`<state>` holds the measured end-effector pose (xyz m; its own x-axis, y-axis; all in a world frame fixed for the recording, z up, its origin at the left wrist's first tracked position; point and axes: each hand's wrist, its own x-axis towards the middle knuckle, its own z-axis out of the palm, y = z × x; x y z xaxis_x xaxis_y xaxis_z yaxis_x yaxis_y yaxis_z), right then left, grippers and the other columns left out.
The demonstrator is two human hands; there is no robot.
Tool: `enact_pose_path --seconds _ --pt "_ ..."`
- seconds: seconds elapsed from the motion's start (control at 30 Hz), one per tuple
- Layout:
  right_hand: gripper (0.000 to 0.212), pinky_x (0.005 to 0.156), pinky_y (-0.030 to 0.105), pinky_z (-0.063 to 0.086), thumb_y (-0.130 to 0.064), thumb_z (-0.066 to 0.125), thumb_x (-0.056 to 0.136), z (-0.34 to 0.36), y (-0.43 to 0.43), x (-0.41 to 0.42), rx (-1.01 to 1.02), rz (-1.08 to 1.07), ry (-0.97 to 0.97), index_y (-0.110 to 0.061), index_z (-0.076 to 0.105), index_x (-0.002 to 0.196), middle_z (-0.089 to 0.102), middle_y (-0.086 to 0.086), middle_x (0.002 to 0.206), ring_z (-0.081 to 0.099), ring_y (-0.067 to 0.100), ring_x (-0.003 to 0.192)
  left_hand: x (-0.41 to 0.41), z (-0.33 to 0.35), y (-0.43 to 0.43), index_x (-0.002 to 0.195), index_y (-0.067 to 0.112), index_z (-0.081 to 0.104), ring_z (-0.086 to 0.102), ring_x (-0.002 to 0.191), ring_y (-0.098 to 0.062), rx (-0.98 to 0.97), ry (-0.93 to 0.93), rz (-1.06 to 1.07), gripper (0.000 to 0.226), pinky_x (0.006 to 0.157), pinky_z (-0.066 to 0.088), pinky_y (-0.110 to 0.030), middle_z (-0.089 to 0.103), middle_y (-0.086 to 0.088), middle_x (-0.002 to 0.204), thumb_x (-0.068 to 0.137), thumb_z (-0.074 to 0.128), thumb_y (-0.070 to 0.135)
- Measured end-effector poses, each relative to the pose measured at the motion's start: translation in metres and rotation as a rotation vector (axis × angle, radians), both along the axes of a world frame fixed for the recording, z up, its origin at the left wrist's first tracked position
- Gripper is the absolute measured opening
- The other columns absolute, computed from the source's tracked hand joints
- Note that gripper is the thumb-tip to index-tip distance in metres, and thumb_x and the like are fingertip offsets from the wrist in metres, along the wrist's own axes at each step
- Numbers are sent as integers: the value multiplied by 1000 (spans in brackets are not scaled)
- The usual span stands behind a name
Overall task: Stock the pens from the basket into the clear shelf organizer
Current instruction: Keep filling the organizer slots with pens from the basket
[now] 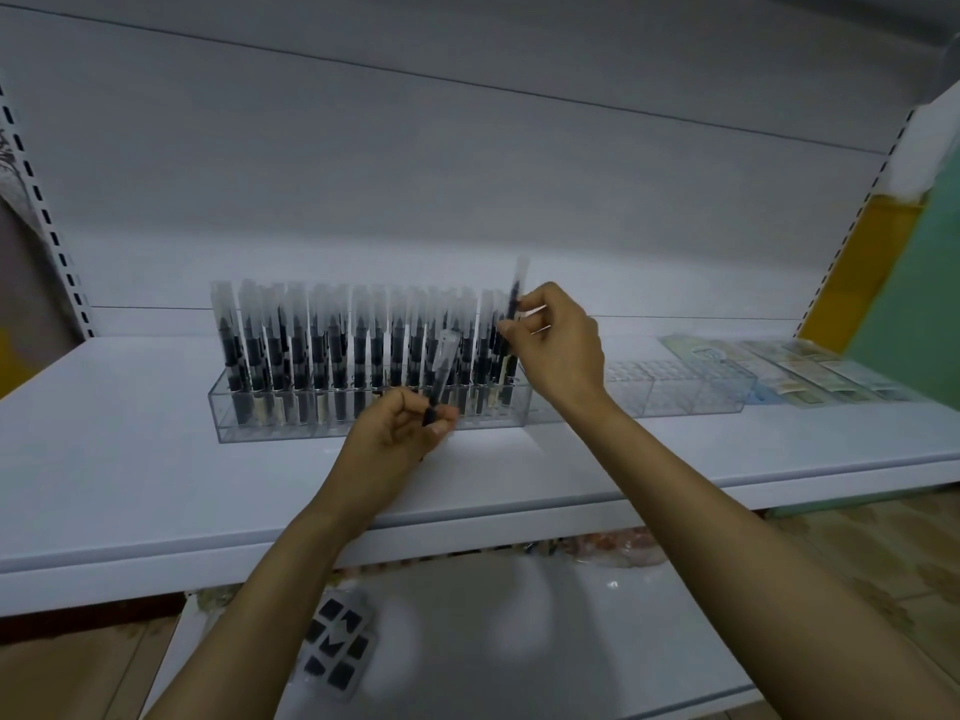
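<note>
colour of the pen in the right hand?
The pen has a black barrel and frosted translucent cap; head view.

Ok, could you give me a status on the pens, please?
Left hand holds one pen. Right hand pinches second pen at organizer right end. Nothing blocking.

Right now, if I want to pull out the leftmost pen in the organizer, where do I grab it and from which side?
Pinch the leftmost pen by its frosted cap, coming straight down from above. It stands upright with its lower barrel inside the organizer, and neighbours crowd it closely, so the top is probably easiest.
</note>
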<state>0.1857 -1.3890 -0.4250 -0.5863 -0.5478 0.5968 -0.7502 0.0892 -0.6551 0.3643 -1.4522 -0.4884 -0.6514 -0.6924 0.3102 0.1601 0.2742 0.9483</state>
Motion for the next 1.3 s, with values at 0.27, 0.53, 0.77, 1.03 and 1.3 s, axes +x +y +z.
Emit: enact_pose_path --seconds 0.27,0.53,0.77,1.03,1.3 --pt "17 68 36 53 -25 67 88 -28 -5 -1 68 28 -26 -22 51 92 57 -15 68 61 14 73 3 0 1 91 15 70 58 80 0 -184 -37 55 13 76 46 -12 64 1 88 83 68 4" --pt "18 71 41 54 -25 68 87 -43 -7 -3 2 73 -73 -18 55 95 57 -13 73 58 11 70 2 -1 1 104 18 65 58 80 -11 -123 -29 56 22 68 53 -20 61 -8 93 87 64 4" --pt "19 68 29 53 -22 70 86 -47 -7 -4 -39 100 -102 -17 53 93 57 -10 76 56 7 69 1 2 3 100 22 62 64 95 -28 6 2 9 24 81 56 -30 65 -13 100 86 64 3" --pt "23 62 12 43 -20 71 86 -49 19 22 -226 176 -197 -13 50 92 56 -6 75 53 0 66 2 3 6 105 27 63 66 97 -20 -31 -12 -5 27 80 54 -22 70 -5 100 89 61 6" --pt "14 72 20 52 -14 70 86 -64 36 53 -114 461 -466 -9 69 98 71 -2 87 66 3 80 3 3 6 98 13 67 70 84 -18 -78 -17 -60 19 77 56 -24 73 -5 87 81 69 5"
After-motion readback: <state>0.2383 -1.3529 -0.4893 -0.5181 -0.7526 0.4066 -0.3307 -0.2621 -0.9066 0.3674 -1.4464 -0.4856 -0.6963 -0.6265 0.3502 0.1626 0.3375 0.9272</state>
